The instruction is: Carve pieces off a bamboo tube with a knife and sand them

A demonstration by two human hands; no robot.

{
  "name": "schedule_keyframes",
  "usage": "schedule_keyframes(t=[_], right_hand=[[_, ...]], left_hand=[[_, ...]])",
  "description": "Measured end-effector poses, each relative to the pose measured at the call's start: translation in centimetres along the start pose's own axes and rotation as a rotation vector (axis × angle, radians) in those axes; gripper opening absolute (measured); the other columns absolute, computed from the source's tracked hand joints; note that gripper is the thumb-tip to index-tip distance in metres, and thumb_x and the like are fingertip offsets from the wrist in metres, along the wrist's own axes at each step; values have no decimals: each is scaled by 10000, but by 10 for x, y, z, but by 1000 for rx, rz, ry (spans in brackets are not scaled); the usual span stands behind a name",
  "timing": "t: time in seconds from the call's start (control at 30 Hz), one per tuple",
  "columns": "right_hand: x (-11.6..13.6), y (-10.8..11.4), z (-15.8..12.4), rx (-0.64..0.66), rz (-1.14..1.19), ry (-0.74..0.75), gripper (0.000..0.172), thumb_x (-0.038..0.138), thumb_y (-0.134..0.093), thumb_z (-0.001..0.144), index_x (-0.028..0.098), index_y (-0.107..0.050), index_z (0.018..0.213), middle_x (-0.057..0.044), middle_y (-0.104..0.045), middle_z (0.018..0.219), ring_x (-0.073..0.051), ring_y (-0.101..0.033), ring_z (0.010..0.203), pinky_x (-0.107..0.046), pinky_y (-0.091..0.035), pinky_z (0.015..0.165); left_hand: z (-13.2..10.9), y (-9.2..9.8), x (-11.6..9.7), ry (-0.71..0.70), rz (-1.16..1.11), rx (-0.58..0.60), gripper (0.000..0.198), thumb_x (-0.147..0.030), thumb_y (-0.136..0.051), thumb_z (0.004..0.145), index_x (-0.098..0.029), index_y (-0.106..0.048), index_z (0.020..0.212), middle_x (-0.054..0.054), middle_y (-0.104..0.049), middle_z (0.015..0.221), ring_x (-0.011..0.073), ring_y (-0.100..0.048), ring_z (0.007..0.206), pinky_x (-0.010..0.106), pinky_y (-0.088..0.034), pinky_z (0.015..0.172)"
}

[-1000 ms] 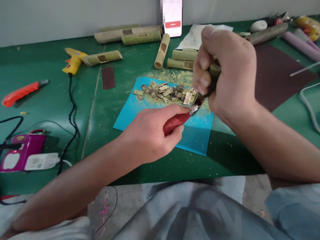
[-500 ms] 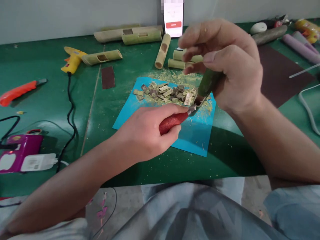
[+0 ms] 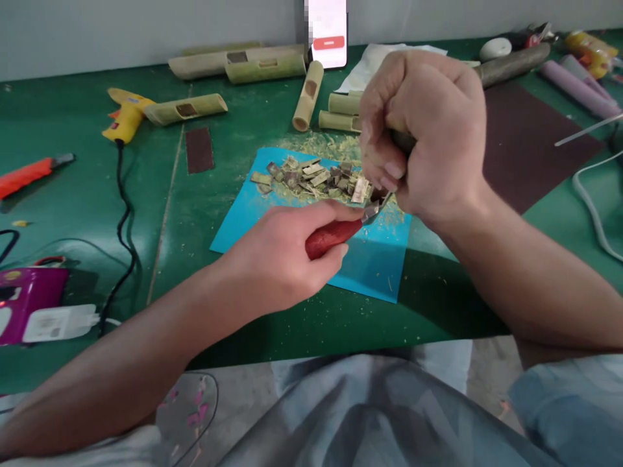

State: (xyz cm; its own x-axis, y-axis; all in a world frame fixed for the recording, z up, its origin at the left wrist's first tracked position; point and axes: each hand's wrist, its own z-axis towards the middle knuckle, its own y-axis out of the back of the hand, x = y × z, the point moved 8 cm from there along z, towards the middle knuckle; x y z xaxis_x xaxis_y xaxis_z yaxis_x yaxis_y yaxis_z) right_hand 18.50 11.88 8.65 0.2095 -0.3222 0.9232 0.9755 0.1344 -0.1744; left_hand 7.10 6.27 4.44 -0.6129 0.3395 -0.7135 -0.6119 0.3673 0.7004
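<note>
My left hand (image 3: 292,253) grips the red handle of a carving knife (image 3: 333,239), its metal neck and blade angled up to the right. Closed above the blade is my right hand (image 3: 428,123), its fingers wrapped round a dark green bamboo tube (image 3: 403,140). Most of the tube is hidden by the fingers. The blade meets its lower end; how deep it sits there I cannot tell. Below both hands lies a blue sheet (image 3: 370,259), with a pile of bamboo chips (image 3: 316,178) and pale shavings on its far part.
Cut bamboo tubes (image 3: 265,69) lie along the back, near an upright phone (image 3: 331,32). A yellow glue gun (image 3: 125,117), an orange-handled tool (image 3: 29,176) and a purple box (image 3: 36,301) with cables are at left. A dark brown sheet (image 3: 530,149) lies at right.
The fingers of my right hand, raised and spread before, have closed round the bamboo tube. My left hand keeps its hold on the knife. The whole view has shifted slightly.
</note>
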Motion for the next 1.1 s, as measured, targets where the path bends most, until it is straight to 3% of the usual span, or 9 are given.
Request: schedule_keyframes(t=[0.03,0.2,0.43,0.6,0.73,0.93,1.1], right_hand=[[0,-2,0,32,1,4,297,132,-472,762,253,-443,493,61,-332,389,-111,-241,328,-299,-158,347],[1,6,0,-89,-20,55,320,127,-470,748,266,-413,466,72,-282,372,-98,-192,301,-311,-131,331],[-1,7,1,-115,23,42,293,120,-463,728,261,-412,476,72,-274,372,-96,-198,305,-302,-157,328],[-2,3,1,-69,31,25,299,98,-444,745,250,-428,489,66,-330,417,-89,-245,328,-286,-160,350],[0,4,1,-74,86,88,279,81,-443,715,245,-430,489,87,-290,366,-87,-189,298,-276,-119,322],[0,4,1,-114,9,110,308,70,-447,713,256,-412,469,77,-284,372,-95,-208,304,-274,-145,318],[-1,5,0,-99,-24,87,326,177,-448,796,272,-409,487,57,-283,386,-117,-242,320,-292,-176,332]], left_hand=[[-1,-1,-1,-10,7,-9,396,-190,-588,843,-279,-662,1222,-10,-742,1174,210,-708,1064,306,-552,946],[-2,-10,2,-23,-51,-31,396,-189,-594,849,-265,-644,1235,5,-729,1199,213,-694,1101,313,-557,952],[5,-9,15,88,-228,-18,317,-228,-602,859,-234,-677,1167,20,-736,1183,223,-702,1070,339,-580,912],[3,4,4,25,-58,-14,364,-174,-597,850,-245,-673,1200,-1,-732,1204,208,-682,1132,285,-543,956],[-1,7,-2,5,93,5,380,-183,-589,861,-265,-665,1225,-13,-741,1180,201,-696,1098,265,-540,922],[-1,-2,-1,-16,43,-10,380,-195,-588,865,-252,-659,1234,8,-743,1168,195,-705,1071,276,-551,923],[-2,-10,2,-12,-8,-38,388,-207,-582,871,-250,-638,1252,20,-739,1164,201,-700,1082,317,-555,950]])
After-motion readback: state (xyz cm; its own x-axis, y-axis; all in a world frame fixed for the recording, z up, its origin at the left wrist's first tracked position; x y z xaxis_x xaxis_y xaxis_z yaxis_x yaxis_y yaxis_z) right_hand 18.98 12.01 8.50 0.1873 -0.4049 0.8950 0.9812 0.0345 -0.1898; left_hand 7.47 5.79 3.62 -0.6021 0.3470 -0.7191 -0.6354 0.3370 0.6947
